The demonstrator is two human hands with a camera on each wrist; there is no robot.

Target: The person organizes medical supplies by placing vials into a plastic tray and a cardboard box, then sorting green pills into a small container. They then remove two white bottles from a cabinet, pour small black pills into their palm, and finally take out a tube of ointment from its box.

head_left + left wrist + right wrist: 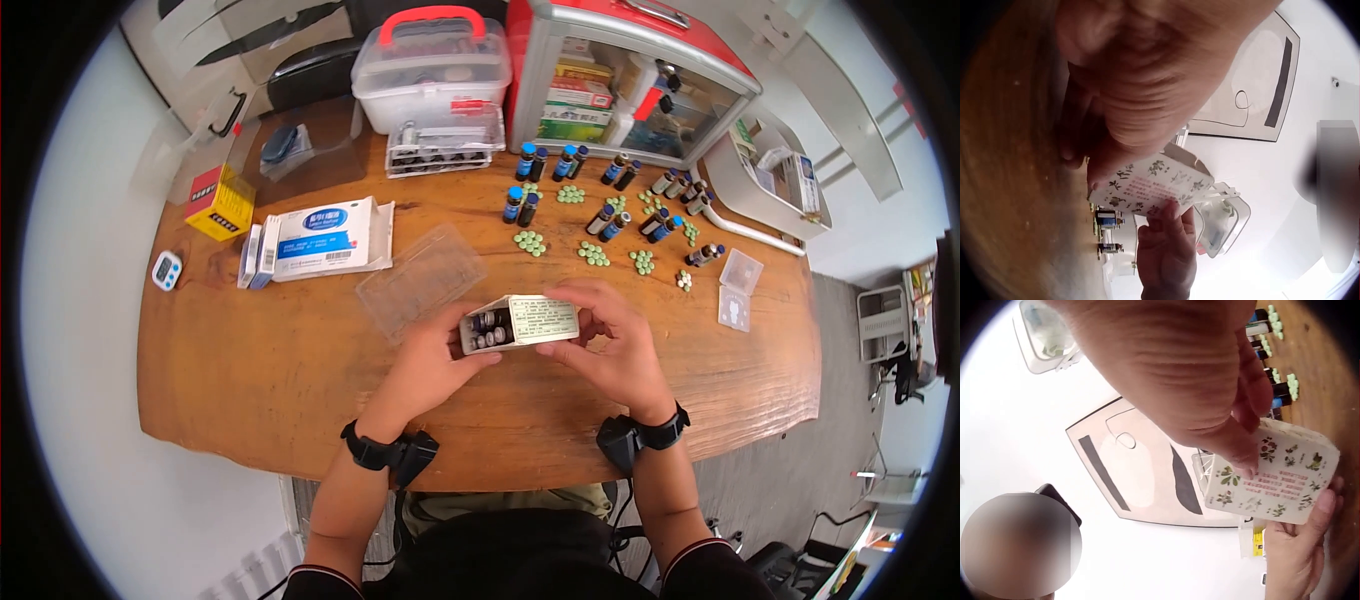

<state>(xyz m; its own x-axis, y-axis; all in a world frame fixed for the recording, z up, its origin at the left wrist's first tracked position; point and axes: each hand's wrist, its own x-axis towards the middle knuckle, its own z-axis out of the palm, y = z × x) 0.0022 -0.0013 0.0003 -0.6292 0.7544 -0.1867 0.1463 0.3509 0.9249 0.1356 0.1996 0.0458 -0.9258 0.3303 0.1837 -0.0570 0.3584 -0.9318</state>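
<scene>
Both hands hold a small pale carton [545, 322] above the front middle of the wooden table. Its left end is open, and several small dark vials [488, 330] with pale caps show inside. My left hand [432, 352] grips the open end, thumb along the near lower edge. At the other end my right hand [622, 352] grips it, thumb low and fingers over the far side. Printed plants and red text cover the carton's side [1279, 478] in the right wrist view. In the left wrist view, the left hand [1154, 94] looms close over the carton [1147, 184].
Blue- and dark-capped bottles [512, 205] stand or lie beside piles of green tablets [530, 243]. A clear plastic tray [425, 280] lies behind my left hand. White medicine boxes [325, 240], a yellow box [220, 203], a timer [167, 270] and a small clear case [738, 290] lie around.
</scene>
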